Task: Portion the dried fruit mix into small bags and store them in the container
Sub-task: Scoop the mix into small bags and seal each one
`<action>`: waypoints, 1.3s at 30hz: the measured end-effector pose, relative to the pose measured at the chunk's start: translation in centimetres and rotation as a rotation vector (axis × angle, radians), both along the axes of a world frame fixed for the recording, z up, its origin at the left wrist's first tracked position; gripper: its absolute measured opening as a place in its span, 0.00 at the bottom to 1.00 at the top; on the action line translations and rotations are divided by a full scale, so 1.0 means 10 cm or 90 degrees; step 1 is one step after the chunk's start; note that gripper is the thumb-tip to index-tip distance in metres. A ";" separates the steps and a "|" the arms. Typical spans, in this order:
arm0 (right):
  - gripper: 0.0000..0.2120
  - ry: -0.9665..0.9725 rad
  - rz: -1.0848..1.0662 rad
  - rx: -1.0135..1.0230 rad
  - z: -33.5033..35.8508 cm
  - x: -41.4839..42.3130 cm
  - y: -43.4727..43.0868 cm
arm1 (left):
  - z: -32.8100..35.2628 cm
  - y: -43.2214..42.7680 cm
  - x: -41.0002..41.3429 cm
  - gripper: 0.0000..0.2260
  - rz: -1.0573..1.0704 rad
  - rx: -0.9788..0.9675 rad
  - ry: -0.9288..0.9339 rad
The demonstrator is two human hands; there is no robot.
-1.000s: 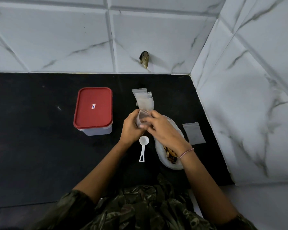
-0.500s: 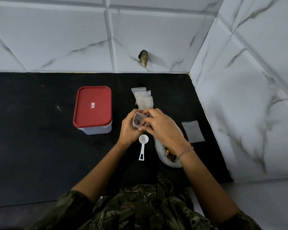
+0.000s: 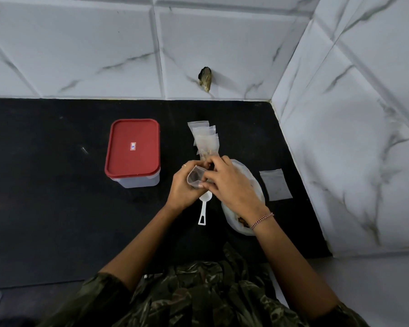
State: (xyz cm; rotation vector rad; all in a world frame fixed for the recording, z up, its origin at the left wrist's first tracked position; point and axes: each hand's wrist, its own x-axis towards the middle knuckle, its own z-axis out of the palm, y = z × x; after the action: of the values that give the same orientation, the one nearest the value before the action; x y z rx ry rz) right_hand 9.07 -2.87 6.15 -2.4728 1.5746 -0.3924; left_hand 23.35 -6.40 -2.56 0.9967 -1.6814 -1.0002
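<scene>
Both hands hold one small clear bag (image 3: pixel 194 177) above the black counter (image 3: pixel 45 185). My left hand (image 3: pixel 183 187) grips it from below and my right hand (image 3: pixel 232 185) pinches its rim, so its mouth gapes toward me. Just behind lie several filled small bags (image 3: pixel 204 138) in an overlapping row. A white measuring spoon (image 3: pixel 204 210) lies on the counter under my hands. The big clear bag of dried fruit mix (image 3: pixel 243 223) lies beneath my right wrist, mostly hidden. The container with a red lid (image 3: pixel 132 147) stands closed to the left.
One flat empty small bag (image 3: pixel 275 184) lies to the right near the white marble side wall (image 3: pixel 352 161). The marble back wall has a dark chipped hole (image 3: pixel 205 76). The counter's front edge runs along my camouflage shirt (image 3: pixel 198 291).
The small bag has turned in my hands and its mouth now gapes wider toward me. My hands stayed in about the same spot.
</scene>
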 end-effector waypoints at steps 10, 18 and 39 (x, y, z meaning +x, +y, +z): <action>0.12 -0.083 -0.314 0.180 -0.69 0.00 0.31 | -0.07 0.22 0.17 0.22 0.018 0.017 -0.070; 0.18 -0.003 -0.247 0.195 -0.87 0.30 0.27 | -0.08 0.30 0.22 0.20 0.020 0.014 -0.070; 0.09 0.092 -0.352 -0.035 -0.62 -0.66 0.07 | -0.16 0.29 -0.30 0.13 0.037 0.127 -0.102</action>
State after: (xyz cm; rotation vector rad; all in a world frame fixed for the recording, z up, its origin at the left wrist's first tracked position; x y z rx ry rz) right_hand 2.48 -2.19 -0.09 -2.1041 2.3319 -0.3370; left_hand 20.38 -3.52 -4.21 1.2777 -1.6947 -1.0892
